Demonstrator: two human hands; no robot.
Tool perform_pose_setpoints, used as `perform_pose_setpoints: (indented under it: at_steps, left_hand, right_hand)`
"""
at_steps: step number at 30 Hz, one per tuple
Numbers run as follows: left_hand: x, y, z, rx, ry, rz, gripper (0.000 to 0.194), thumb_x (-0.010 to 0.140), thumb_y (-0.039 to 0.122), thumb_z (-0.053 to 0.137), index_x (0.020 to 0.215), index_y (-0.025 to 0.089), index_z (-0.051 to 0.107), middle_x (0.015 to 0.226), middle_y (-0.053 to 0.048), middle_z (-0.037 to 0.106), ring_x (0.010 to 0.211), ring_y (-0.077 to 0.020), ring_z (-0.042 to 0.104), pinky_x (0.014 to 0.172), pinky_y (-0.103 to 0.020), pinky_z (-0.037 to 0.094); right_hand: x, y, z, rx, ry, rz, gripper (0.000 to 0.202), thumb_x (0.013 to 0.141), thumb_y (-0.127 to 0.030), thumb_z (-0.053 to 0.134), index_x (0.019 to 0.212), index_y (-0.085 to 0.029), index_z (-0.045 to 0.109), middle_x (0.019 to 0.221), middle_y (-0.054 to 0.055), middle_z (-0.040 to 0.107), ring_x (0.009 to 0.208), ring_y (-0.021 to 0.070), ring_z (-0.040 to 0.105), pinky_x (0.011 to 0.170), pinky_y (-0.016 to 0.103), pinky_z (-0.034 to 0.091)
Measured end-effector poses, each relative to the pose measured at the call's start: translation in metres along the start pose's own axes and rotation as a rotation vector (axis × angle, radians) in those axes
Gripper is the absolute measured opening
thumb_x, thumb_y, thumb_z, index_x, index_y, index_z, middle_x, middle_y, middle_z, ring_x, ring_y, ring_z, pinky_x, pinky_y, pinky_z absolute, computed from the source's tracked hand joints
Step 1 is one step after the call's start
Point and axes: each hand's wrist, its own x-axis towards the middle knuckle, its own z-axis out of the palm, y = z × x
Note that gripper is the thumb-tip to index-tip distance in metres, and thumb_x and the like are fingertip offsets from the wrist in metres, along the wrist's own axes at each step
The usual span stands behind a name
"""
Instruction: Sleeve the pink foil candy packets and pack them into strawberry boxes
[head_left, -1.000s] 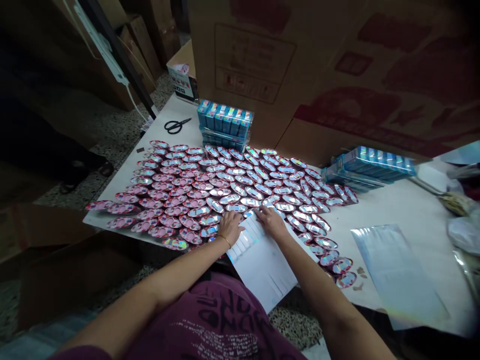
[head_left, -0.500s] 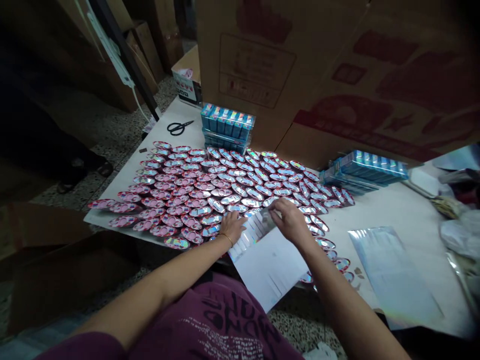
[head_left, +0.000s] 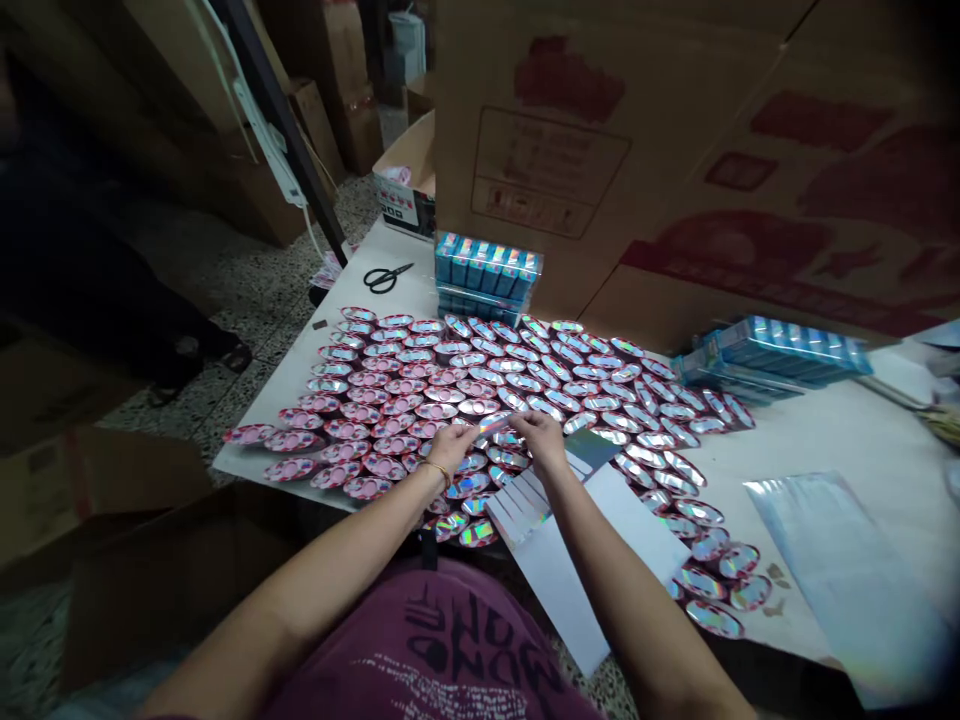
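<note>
My left hand (head_left: 451, 448) and my right hand (head_left: 541, 440) pinch opposite ends of a small shiny sticker strip (head_left: 495, 426), stretched between them over the packs. Beneath them, several oval-topped red and pink packs (head_left: 390, 425) stand in close rows; some tops are pink, others silvery with a sticker-like sheen. Under my right wrist lies a sheet of silvery sticker strips (head_left: 521, 505), with a plain white sheet (head_left: 577, 570) extending below it. My right forearm covers part of both sheets.
Black scissors (head_left: 384, 279) lie at the far left of the white table (head_left: 277, 400). Blue boxes in clear wrap stand in a left stack (head_left: 487, 270) and a right stack (head_left: 780, 350) against a large carton (head_left: 555, 130). A shiny sheet (head_left: 832, 560) lies right. A person's foot (head_left: 236, 357) shows left.
Both hands have left the sticker sheet and now hold a strip between them above the packs. The sheet now lies under my right wrist. The view has shifted a little.
</note>
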Motion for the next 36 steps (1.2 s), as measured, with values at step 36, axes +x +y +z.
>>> perform_pose_setpoints:
  at_steps: [36]
  left_hand:
    - [0.032,0.02,-0.009,1.317,-0.006,0.475,0.032,0.079,0.018,0.041,0.106,0.019,0.058,0.1,-0.012,0.053,0.098,-0.0258,0.046,0.078,-0.037,0.036]
  right_hand:
    - [0.021,-0.002,0.01,-1.314,-0.09,-0.386,0.04,0.085,-0.017,0.036,0.12,-0.028,0.05,0.107,0.009,0.054,0.093,0.0223,0.047,0.076,0.034,0.031]
